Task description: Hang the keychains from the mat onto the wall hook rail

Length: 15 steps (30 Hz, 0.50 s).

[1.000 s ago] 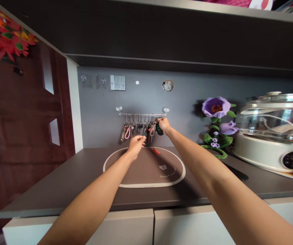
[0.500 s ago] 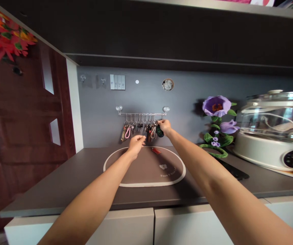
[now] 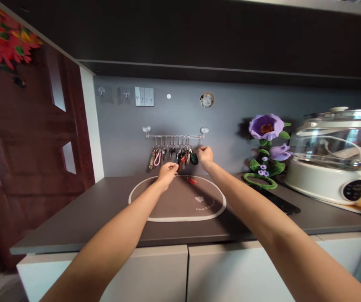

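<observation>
**At the key rail: both hands up among the hanging keys**

On the grey wall above the counter (image 3: 73,218), a slim metal rail (image 3: 174,136) carries a crowded row of keys (image 3: 171,154) on small hooks. The right hand (image 3: 205,154) is raised to the rail's right end, its fingertips (image 3: 200,149) drawn close together just beside a dark key fob (image 3: 194,158), the last piece in the row. The fob seems to hang from its own hook. At this distance I cannot tell whether the fingers pinch its ring or only touch it.

The left hand (image 3: 168,171) sits lower, just under the middle of the row, with its fingers curled in to a narrow, closed grip. Its knuckles cover the lowest keys, so anything between the fingertips is hidden.

Below both hands lies an oval brown mat (image 3: 155,209) with a pale border, and a small red item (image 3: 192,180) rests on its far edge, between the two wrists. Both forearms stretch across the mat and hide part of it.

To the right stand purple artificial flowers (image 3: 267,128) against the wall, and beyond them a white cooker with a clear lid (image 3: 328,155). A flat black object (image 3: 281,203) lies on the counter in front of the flowers.

Above the rail are a row of white switches (image 3: 144,96) and two small wall hooks (image 3: 101,90). A dark wooden door (image 3: 26,159) stands at the left, and pale cabinet fronts (image 3: 155,272) run under the counter.
</observation>
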### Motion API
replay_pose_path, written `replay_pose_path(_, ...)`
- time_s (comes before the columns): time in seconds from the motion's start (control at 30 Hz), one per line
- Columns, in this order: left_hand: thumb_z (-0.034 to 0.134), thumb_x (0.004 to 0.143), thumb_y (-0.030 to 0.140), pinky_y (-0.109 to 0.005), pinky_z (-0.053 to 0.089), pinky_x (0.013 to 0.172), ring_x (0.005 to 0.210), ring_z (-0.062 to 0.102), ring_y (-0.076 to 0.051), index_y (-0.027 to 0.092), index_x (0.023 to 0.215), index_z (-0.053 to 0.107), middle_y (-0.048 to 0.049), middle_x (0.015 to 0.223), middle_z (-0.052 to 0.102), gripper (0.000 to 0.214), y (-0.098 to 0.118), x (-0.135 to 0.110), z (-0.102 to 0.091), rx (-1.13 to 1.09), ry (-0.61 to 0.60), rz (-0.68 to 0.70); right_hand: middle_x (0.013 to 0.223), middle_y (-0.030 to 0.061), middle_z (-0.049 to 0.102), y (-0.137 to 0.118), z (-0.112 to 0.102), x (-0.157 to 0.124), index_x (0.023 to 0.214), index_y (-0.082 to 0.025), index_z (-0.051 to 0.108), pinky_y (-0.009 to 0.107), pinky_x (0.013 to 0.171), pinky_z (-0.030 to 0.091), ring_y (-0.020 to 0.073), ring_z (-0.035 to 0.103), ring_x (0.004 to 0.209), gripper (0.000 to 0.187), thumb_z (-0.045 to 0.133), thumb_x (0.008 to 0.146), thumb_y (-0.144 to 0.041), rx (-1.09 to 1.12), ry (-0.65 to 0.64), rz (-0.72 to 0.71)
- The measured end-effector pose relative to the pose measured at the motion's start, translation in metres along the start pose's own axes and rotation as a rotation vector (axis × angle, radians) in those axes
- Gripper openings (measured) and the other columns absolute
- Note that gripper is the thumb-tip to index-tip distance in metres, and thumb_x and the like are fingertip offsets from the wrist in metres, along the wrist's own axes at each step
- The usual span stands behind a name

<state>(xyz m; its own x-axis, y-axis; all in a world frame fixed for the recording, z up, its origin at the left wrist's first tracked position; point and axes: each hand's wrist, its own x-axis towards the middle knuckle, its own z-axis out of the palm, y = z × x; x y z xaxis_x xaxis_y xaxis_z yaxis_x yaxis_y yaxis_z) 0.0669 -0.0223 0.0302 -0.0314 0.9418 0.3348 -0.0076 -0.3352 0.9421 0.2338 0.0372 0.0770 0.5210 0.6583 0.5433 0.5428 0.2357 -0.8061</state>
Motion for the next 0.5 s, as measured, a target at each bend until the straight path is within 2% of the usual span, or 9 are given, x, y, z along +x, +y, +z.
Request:
replay_pose_path(0.1, 0.058, 0.069, 0.023, -0.021, 0.041, 0.055, 0.057, 0.052, -0.009, 0.014, 0.076, 0.06, -0.0021, 0.067, 0.06, 0.012, -0.004, 0.002, 0.0, 0.025, 0.0, 0.034, 0.078, 0.0056, 0.062, 0.011, -0.006, -0.022, 0.077, -0.017, 0.058, 0.022, 0.063, 0.041, 0.0129, 0.053, 0.067, 0.018, 0.045, 0.065, -0.016, 0.012, -0.045, 0.021)
replay_pose_path(0.3, 0.055, 0.07, 0.021, -0.024, 0.042, 0.063, 0.061, 0.053, -0.01, 0.013, 0.076, 0.062, -0.0029, 0.069, 0.061, 0.012, -0.015, 0.005, 0.0, 0.133, -0.033, 0.119, 0.063, 0.0012, 0.061, 0.04, -0.01, -0.066, 0.07, -0.016, 0.062, 0.022, 0.056, 0.038, 0.0119, 0.054, 0.057, 0.014, 0.048, 0.067, -0.017, -0.128, -0.391, 0.083)
replay_pose_path(0.4, 0.054, 0.07, 0.019, -0.024, 0.042, 0.064, 0.061, 0.053, -0.011, 0.012, 0.076, 0.062, -0.0033, 0.069, 0.061, 0.012, -0.021, 0.006, 0.0, 0.184, -0.049, 0.136, 0.069, 0.0024, 0.064, 0.052, -0.007, -0.068, 0.076, -0.016, 0.064, 0.022, 0.062, 0.039, 0.0126, 0.057, 0.063, 0.015, 0.051, 0.069, -0.018, -0.282, -0.463, -0.012)
replay_pose_path(0.5, 0.055, 0.07, 0.018, -0.024, 0.041, 0.066, 0.063, 0.053, -0.011, 0.013, 0.074, 0.062, -0.0027, 0.067, 0.06, 0.01, -0.027, 0.007, -0.001, 0.234, -0.071, 0.153, 0.088, 0.0056, 0.066, 0.06, -0.003, -0.063, 0.087, -0.018, 0.065, 0.023, 0.071, 0.04, 0.0152, 0.059, 0.079, 0.019, 0.051, 0.074, -0.021, -0.409, -0.494, -0.131)
